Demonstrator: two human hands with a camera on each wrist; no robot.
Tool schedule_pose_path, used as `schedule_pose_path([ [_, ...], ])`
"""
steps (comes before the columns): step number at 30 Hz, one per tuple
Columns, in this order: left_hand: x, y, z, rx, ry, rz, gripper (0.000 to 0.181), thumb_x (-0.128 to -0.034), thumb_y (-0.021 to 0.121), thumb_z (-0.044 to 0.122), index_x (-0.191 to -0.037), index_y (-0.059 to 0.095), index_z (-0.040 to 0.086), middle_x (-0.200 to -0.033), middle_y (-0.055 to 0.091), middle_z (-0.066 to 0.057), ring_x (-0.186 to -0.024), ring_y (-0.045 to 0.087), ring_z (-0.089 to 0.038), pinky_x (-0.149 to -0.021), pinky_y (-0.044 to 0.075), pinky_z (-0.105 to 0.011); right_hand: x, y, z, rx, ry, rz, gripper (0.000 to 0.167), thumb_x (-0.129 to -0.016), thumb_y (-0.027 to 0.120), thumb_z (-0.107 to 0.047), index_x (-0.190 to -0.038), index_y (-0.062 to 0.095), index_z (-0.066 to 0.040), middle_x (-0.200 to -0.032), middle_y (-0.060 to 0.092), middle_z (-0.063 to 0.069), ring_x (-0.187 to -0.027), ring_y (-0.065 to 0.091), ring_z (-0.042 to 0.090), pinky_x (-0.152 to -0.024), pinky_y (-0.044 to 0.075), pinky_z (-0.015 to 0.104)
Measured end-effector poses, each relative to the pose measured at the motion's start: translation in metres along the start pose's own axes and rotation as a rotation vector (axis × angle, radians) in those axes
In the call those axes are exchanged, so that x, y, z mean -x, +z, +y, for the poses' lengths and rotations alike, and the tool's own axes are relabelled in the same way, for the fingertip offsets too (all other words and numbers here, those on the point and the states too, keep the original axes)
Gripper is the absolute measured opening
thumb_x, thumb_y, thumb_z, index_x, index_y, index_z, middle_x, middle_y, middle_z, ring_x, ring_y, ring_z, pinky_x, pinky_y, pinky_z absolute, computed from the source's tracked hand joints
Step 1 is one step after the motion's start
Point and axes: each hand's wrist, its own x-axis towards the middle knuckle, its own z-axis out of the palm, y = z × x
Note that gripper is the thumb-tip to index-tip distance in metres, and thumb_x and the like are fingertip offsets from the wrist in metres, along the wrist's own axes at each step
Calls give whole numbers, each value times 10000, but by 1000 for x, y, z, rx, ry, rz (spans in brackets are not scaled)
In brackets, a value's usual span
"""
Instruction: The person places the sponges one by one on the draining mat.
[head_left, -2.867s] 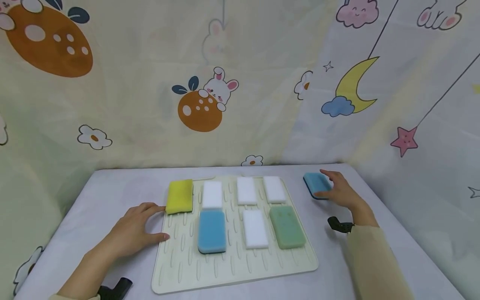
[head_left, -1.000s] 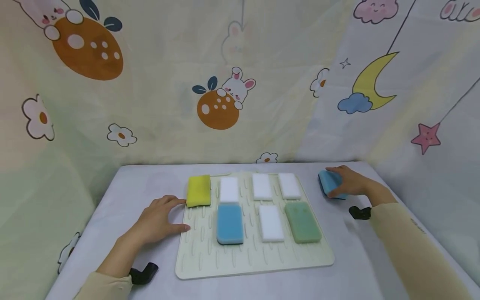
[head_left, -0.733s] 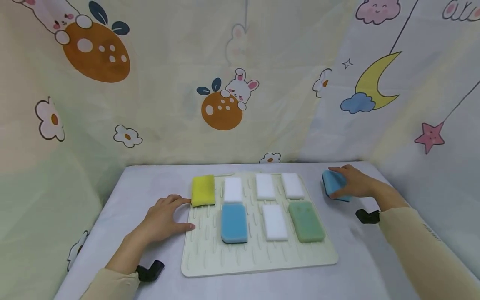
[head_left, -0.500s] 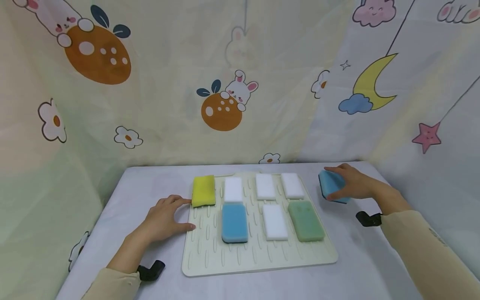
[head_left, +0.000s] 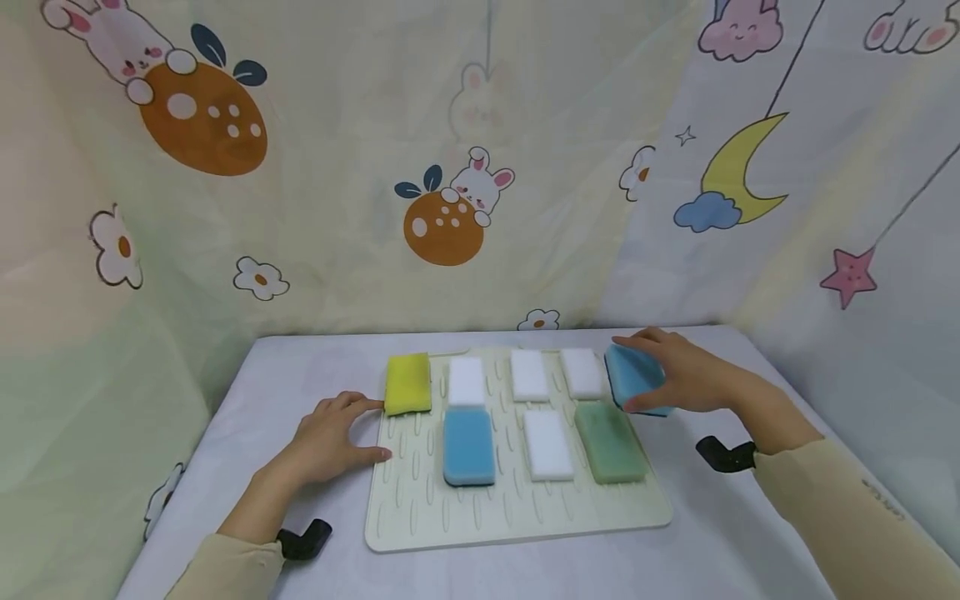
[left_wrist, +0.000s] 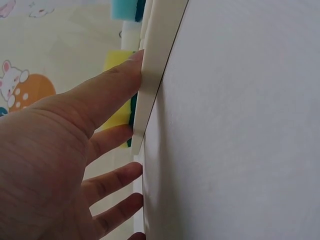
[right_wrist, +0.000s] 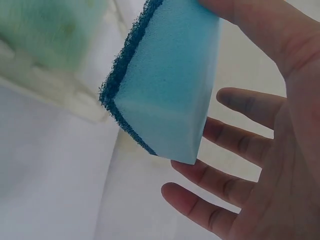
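Note:
My right hand [head_left: 690, 375] pinches a light-blue scouring sponge [head_left: 632, 373] by its edges, lifted and tilted beside the mat's far right corner. Its dark blue scouring layer [right_wrist: 117, 75] faces down and away from the palm in the right wrist view. My left hand [head_left: 322, 442], fingers extended, touches the left edge of the cream ridged mat [head_left: 517, 518]; the thumb [left_wrist: 112, 90] lies against that edge. Near its index finger sits a yellow sponge [head_left: 408, 383] on the mat. Another blue sponge [head_left: 468, 446] lies on the mat, and a green sponge [head_left: 611, 443] at its right side.
Several white sponges [head_left: 548, 445] lie on the mat among the coloured ones. A white cloth [head_left: 705, 533] covers the table. Behind it hangs a patterned curtain [head_left: 330, 250]. Each wrist wears a black device [head_left: 303, 542].
My right hand has gripped the blue sponge, raised it off the table and moved it left to the mat's edge. The left hand stays against the mat. The head view has shifted.

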Motion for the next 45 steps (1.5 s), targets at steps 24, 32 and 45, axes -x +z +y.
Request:
schedule_pose_path([
  [24, 0, 1, -5, -32, 46, -16, 716, -863, 773, 567, -1469, 575, 241, -1511, 492, -101, -1398, 413, -427, -1079, 355, -715, -1, 26, -92, 71, -137, 36, 974, -756, 797, -717, -1555, 486, -254, -1492, 542, 56, -1288, 572, 310, -989, 548, 547],
  [32, 1, -3, -6, -24, 55, -11, 604, -928, 744, 449, -1471, 573, 247, -1506, 502, -96, -1408, 403, -436, -1075, 348, -727, -15, 36, -118, 68, -214, 35, 956, -752, 809, -704, -1534, 520, -236, -1486, 546, 23, -1326, 557, 287, -1045, 514, 529],
  [45, 1, -3, -6, -15, 53, -20, 591, -939, 733, 432, -1477, 565, 254, -1519, 492, -96, -1420, 390, -437, -1085, 328, -736, -35, 54, -153, 50, -316, 6, 913, -757, 820, -680, -1504, 558, -227, -1417, 563, -26, -1229, 569, 222, -983, 528, 422],
])
